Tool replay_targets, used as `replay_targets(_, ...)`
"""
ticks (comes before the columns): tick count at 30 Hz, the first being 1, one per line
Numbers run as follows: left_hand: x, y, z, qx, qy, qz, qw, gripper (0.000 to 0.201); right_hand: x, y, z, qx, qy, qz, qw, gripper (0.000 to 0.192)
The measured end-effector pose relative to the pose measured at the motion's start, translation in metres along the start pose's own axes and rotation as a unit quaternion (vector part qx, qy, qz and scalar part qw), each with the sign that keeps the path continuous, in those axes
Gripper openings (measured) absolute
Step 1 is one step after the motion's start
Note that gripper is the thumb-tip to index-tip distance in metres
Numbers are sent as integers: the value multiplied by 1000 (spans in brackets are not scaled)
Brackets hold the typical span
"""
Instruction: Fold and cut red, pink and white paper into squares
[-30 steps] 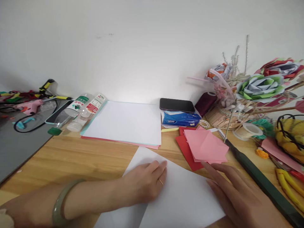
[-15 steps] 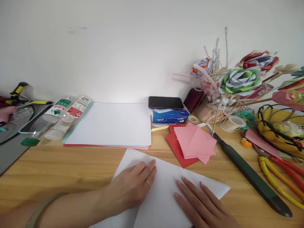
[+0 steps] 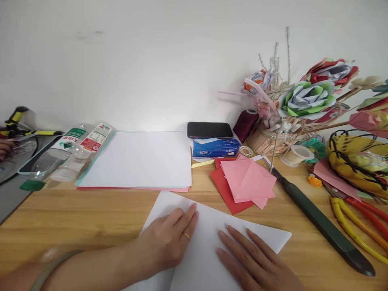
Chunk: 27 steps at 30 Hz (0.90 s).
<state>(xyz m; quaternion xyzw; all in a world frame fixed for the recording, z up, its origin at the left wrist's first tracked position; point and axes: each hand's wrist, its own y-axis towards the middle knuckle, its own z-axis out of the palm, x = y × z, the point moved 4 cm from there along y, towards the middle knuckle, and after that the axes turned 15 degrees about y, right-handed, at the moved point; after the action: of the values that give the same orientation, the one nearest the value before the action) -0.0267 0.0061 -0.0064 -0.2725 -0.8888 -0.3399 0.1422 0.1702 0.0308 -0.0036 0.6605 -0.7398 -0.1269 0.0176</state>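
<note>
A folded white sheet of paper [image 3: 209, 220] lies on the wooden table [image 3: 91, 214] in front of me. My left hand [image 3: 169, 238] rests flat on its left half, fingers together, a ring on one finger and a green bangle on the wrist. My right hand [image 3: 251, 258] lies flat on the right half with fingers spread, pressing the sheet down. Neither hand holds anything.
A stack of white and coloured paper [image 3: 136, 159] lies behind. Pink and red squares [image 3: 245, 182] sit to the right, by a long dark green tool [image 3: 321, 220]. A phone [image 3: 209, 130] rests on a tissue pack. Paper flowers [image 3: 306, 99], bottles [image 3: 72, 151] and pliers [image 3: 357, 224] crowd the edges.
My right hand slid left from the sheet's right edge onto its middle. The view shifted to the right, and my left hand stayed on the paper.
</note>
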Motion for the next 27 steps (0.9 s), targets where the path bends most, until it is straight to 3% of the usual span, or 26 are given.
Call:
replay_targets(7, 0, 2, -1, 2, 7, 5, 1000, 32, -1, 8, 5, 4, -22, 11, 1000, 44)
replay_targets(17, -1, 1, 1, 11, 10, 10, 1000, 32, 3, -3, 9, -25, 12, 43, 999, 48)
replay_targets(27, -2, -1, 3, -22, -3, -38, 999, 33, -1, -37, -1, -23, 95, 168, 981, 71)
